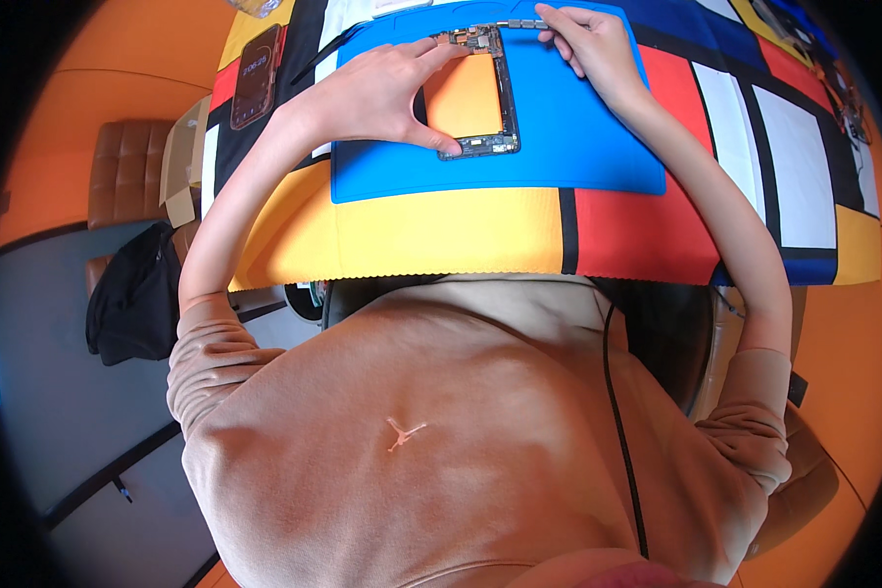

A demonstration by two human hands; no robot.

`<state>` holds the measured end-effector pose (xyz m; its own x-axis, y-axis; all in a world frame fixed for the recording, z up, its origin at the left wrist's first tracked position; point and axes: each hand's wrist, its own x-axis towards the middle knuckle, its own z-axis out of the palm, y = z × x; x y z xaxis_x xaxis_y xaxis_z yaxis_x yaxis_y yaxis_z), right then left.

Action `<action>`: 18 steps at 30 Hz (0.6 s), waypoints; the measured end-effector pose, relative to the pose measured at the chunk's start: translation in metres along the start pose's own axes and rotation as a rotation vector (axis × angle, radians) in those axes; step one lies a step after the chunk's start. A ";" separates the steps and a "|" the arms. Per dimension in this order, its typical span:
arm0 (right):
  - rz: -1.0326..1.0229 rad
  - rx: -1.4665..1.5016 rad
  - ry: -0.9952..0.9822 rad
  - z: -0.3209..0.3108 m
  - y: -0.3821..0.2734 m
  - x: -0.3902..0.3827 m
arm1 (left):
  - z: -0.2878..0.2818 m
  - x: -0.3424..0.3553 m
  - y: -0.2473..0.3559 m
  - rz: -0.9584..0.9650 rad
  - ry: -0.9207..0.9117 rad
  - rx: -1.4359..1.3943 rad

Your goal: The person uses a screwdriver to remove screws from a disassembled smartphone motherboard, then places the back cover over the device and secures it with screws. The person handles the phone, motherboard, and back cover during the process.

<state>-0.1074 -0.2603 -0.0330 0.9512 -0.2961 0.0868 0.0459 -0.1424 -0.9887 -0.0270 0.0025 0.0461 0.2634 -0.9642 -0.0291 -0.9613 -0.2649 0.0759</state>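
Note:
An opened smartphone [509,103] lies on a blue work mat [578,147], its circuit board bared at the far end and an orange-yellow area in its middle. My left hand [377,96] grips it from the left, thumb at the near end and fingers at the far end. At the phone's far right, my right hand [598,51] pinches a slim silver metal tool, apparently a screwdriver [522,24]. The tool points left toward the circuit board; whether its tip touches is too small to tell.
Left of the mat lies another phone [257,76] with its screen lit. A thin black tool [325,51], perhaps tweezers, rests at the mat's far left edge. A colour-blocked cloth [441,230] covers the table. Cables [848,118] lie at the far right.

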 end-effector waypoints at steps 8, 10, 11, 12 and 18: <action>0.007 0.010 -0.008 -0.001 0.003 0.002 | -0.006 0.005 -0.002 -0.128 0.042 -0.217; 0.031 0.008 0.002 0.000 0.003 0.002 | -0.008 0.008 -0.004 -0.051 0.101 -0.380; 0.026 0.010 0.001 0.000 0.003 0.003 | -0.009 0.009 -0.005 -0.045 0.082 -0.477; 0.021 0.013 0.000 0.000 0.003 0.003 | -0.010 0.010 -0.005 -0.039 0.062 -0.574; 0.005 0.019 -0.002 0.000 0.001 0.001 | -0.021 -0.006 0.001 -0.351 0.255 -0.859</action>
<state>-0.1062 -0.2608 -0.0337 0.9521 -0.2945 0.0821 0.0473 -0.1234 -0.9912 -0.0276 0.0081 0.0675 0.6317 -0.7749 0.0211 -0.4636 -0.3559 0.8114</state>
